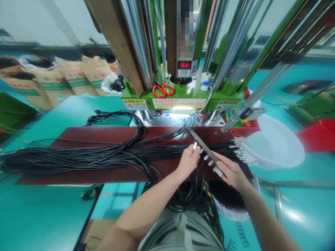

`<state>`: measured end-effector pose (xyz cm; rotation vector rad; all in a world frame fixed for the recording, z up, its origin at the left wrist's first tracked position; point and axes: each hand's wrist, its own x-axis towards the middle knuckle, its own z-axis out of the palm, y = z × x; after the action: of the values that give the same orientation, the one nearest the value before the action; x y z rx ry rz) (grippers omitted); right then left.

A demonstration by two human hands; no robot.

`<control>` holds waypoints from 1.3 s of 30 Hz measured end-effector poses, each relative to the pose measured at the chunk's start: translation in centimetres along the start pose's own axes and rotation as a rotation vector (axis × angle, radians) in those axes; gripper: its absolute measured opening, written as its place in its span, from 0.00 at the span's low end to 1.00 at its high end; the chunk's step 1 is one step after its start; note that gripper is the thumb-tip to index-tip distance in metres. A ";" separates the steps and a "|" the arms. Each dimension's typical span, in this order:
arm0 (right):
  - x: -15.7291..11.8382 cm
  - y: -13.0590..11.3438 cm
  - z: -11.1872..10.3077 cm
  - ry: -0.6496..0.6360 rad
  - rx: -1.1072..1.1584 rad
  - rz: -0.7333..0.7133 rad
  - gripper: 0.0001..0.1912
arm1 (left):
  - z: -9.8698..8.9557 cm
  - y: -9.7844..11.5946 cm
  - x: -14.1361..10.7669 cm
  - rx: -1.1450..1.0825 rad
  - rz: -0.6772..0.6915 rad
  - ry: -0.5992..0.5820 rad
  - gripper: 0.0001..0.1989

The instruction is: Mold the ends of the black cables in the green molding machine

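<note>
A thick bundle of black cables [78, 157] lies across a dark red board [86, 134] in front of a green moulding machine [183, 97]. A narrow metal bar [202, 144] runs diagonally over the board, with several silver cable plugs along its side. My left hand [188, 161] pinches one silver plug [195, 145] beside the bar. My right hand [231, 171] grips the bar's near end, with plug ends under its fingers. More cables hang down between my forearms into my lap.
A white basin [274, 146] stands right of the board, with a red tub [319, 134] beyond it. Orange scissors [162, 90] and small tape rolls [205, 82] lie on the machine's ledge. Brown paper sacks [65, 78] line the back left.
</note>
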<state>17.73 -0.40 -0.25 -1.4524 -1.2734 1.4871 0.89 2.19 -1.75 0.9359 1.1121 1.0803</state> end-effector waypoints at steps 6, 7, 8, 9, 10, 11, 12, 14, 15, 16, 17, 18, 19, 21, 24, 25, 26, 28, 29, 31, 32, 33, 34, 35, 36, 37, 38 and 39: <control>-0.3 -0.5 -0.1 0.033 0.086 0.136 0.27 | -1.2 0.1 -0.4 0.171 0.117 0.023 0.18; -0.4 -0.5 0.0 0.025 0.085 0.137 0.27 | -1.3 0.0 -0.4 0.205 0.144 0.042 0.18; -0.4 -0.6 0.0 0.020 0.086 0.137 0.27 | -1.3 -0.1 -0.5 0.234 0.174 0.060 0.18; -0.4 -0.6 0.0 0.020 0.086 0.135 0.27 | -1.3 -0.1 -0.5 0.251 0.203 0.082 0.18; -0.4 -0.6 0.1 0.018 0.083 0.137 0.26 | -1.2 0.0 -0.6 0.252 0.224 0.110 0.17; -0.3 -0.6 0.1 0.025 0.081 0.138 0.26 | -1.1 0.2 -0.7 0.247 0.240 0.140 0.15; -0.3 -0.6 0.1 0.029 0.080 0.143 0.26 | -1.0 0.4 -0.7 0.246 0.254 0.164 0.14; -0.2 -0.5 0.1 0.030 0.092 0.147 0.25 | -0.7 0.9 -0.8 0.300 0.282 0.164 0.12; -0.2 -0.5 0.1 0.032 0.104 0.147 0.25 | -0.5 1.2 -0.8 0.354 0.293 0.142 0.11; -0.2 -0.5 0.1 0.036 0.115 0.149 0.25 | -0.3 1.5 -0.8 0.412 0.301 0.118 0.11; -0.2 -0.5 0.1 0.040 0.126 0.152 0.25 | -0.2 1.7 -0.7 0.466 0.312 0.100 0.10; -0.1 -0.5 0.1 0.042 0.135 0.157 0.26 | 0.0 1.8 -0.7 0.510 0.331 0.093 0.09; -0.1 -0.5 0.1 0.045 0.143 0.159 0.26 | 0.0 1.9 -0.7 0.544 0.361 0.098 0.07; -0.1 -0.5 0.1 0.046 0.151 0.156 0.26 | -0.1 2.1 -0.7 0.572 0.419 0.119 0.03; -0.1 -0.5 -0.1 0.056 0.149 0.155 0.25 | -1.1 2.2 -0.6 0.480 0.382 0.125 0.04; 0.0 -0.4 -0.1 0.057 0.142 0.157 0.26 | -1.5 2.1 -0.6 0.416 0.338 0.110 0.06; 0.0 -0.4 -0.2 0.054 0.131 0.159 0.26 | -1.9 2.1 -0.5 0.349 0.285 0.090 0.08; -0.1 -0.4 -0.3 0.038 0.097 0.157 0.26 | -2.5 1.8 -0.2 0.240 0.176 0.045 0.10; -0.1 -0.5 -0.3 0.030 0.078 0.152 0.26 | -2.7 1.6 0.0 0.209 0.132 0.029 0.11; -0.2 -0.6 -0.2 0.017 0.058 0.143 0.25 | -2.7 1.3 0.3 0.179 0.074 0.016 0.12; -0.3 -0.7 -0.1 0.019 0.060 0.142 0.25 | -2.6 1.2 0.4 0.172 0.061 0.014 0.13; -0.3 -0.8 -0.1 0.025 0.063 0.145 0.24 | -2.5 1.1 0.5 0.167 0.054 0.017 0.13; -0.4 -0.8 -0.1 0.024 0.061 0.152 0.24 | -2.3 1.0 0.6 0.163 0.047 0.021 0.13; -0.4 -0.8 -0.1 0.021 0.052 0.157 0.24 | -2.2 1.0 0.6 0.158 0.039 0.024 0.13; -0.3 -0.8 -0.2 0.014 0.036 0.156 0.25 | -2.1 1.0 0.7 0.153 0.033 0.025 0.13; -0.3 -0.7 -0.3 0.001 0.013 0.151 0.25 | -2.0 1.0 0.7 0.149 0.027 0.023 0.13; -0.2 -0.6 -0.3 -0.016 -0.009 0.142 0.25 | -2.0 0.9 0.7 0.144 0.023 0.022 0.13; -0.1 -0.5 -0.4 -0.032 -0.025 0.123 0.25 | -2.0 0.9 0.8 0.138 0.021 0.023 0.13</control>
<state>18.08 -0.32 0.27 -1.5537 -1.2444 1.5853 -1.17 3.25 -1.48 1.0476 1.2104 1.0433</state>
